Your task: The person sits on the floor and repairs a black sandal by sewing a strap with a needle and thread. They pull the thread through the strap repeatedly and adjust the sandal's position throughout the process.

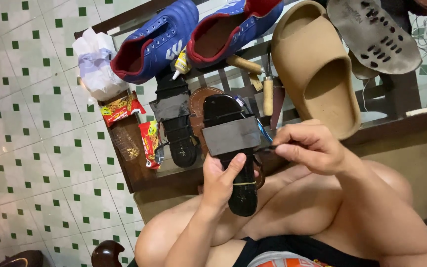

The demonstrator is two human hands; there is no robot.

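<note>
Above the tiled floor (35,163), left hand (221,183) holds black sandal (233,143); right hand (310,147) pinches its edge.

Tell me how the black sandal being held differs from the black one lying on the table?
The held sandal is gripped in the left hand above the lap, while the right hand pinches something thin at its strap. The second sandal lies untouched on the table. Both are black with a wide grey strap.
</note>
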